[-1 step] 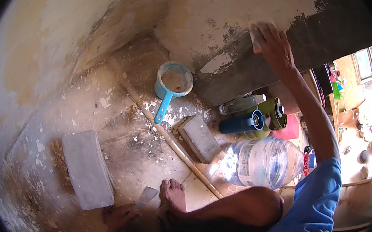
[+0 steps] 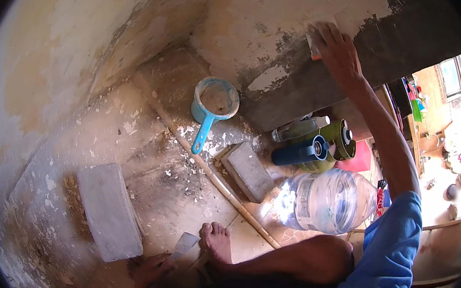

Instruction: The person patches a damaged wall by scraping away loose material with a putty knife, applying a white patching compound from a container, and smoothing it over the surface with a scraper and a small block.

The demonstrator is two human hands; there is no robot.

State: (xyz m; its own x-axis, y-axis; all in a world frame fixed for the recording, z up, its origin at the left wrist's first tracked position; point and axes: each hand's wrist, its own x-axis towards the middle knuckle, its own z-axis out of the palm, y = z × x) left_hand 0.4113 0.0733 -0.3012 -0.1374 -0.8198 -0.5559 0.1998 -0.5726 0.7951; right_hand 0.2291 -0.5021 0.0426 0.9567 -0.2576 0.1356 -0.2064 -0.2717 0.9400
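High on the wall (image 2: 274, 31), my right hand (image 2: 337, 53) is closed round a flat, pale scraper (image 2: 311, 43) with an orange part at its lower end. The scraper lies against the plaster, beside a dark, bare area; the fingers cover much of it. Low in the view, by my bare foot, my left hand (image 2: 151, 267) grips a putty knife (image 2: 185, 243), its thin grey blade pointing up and right. The knife's handle is hidden in the fingers. Left of that hand lies a light grey block (image 2: 110, 210).
On the floor stands a light blue dipper (image 2: 202, 130) with pale paste inside. A bamboo pole (image 2: 211, 175) runs diagonally beside a second grey block (image 2: 247, 172). To the right are a blue bottle (image 2: 296, 153), a green container (image 2: 343, 146) and a large clear water jug (image 2: 325, 202). Paint flakes litter the floor.
My right hand and its scraper have shifted slightly up and left along the wall. The left hand with the putty knife has hardly moved.
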